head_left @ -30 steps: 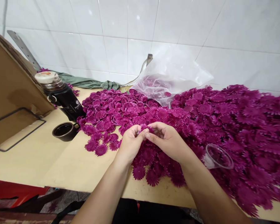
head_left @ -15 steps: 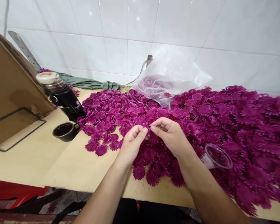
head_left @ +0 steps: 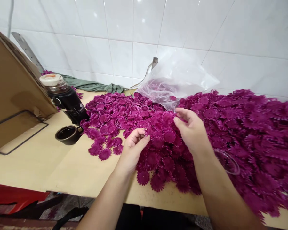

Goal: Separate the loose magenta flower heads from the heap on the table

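Right hand [head_left: 194, 131], parted from the left hand [head_left: 133, 147], now at its 2 o'clock, thumb and forefinger apart above the flower pile [head_left: 169, 136]. Left fingertips pinch a flower [head_left: 147, 131], now apparently held one-handed.

left hand [head_left: 134, 147], right hand [head_left: 194, 131] apart over magenta flowers [head_left: 158, 142] | dark cup [head_left: 67, 135] near black bottle [head_left: 70, 103]

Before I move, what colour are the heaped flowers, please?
The heaped flowers are magenta, best seen in the head view.
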Available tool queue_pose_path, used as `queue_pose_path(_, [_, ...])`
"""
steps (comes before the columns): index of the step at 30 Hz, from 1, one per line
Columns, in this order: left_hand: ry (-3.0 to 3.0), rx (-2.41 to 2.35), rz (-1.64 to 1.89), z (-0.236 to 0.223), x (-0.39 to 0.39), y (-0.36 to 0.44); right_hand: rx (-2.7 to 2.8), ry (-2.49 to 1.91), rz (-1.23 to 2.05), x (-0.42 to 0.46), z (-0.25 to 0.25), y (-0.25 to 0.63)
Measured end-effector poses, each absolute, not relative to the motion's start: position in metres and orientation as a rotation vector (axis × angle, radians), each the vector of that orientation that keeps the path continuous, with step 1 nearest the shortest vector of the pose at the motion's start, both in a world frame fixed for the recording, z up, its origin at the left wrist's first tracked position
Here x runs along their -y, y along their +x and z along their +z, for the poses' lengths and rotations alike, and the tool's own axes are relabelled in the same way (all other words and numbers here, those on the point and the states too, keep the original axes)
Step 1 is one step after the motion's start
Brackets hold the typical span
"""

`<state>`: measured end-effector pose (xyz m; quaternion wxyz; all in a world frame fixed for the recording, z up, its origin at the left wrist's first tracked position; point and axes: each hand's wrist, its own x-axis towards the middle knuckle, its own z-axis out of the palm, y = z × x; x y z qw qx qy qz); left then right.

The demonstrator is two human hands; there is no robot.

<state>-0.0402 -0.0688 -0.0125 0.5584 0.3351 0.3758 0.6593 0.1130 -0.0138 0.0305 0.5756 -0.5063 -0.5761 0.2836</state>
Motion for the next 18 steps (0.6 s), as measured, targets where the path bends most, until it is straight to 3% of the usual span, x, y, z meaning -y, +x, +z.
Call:
queue_pose_path(6, [0.816, -0.883, 1.497, -0.012, 0.068, -0.036, 1.789, -1.088, 0.919, 0.041, 0.021, 0.091])
queue_pose_path(11, [0.827, -0.880, 1.433, -0.011, 0.069, -0.037, 1.736, -1.111, 0.932, 0.041, 0.014, 0.090])
queue_pose_path(18, [0.837, -0.966, 1.551, -0.012, 0.064, -0.029, 1.761, -1.133, 0.650, 0.039, 0.016, 0.086])
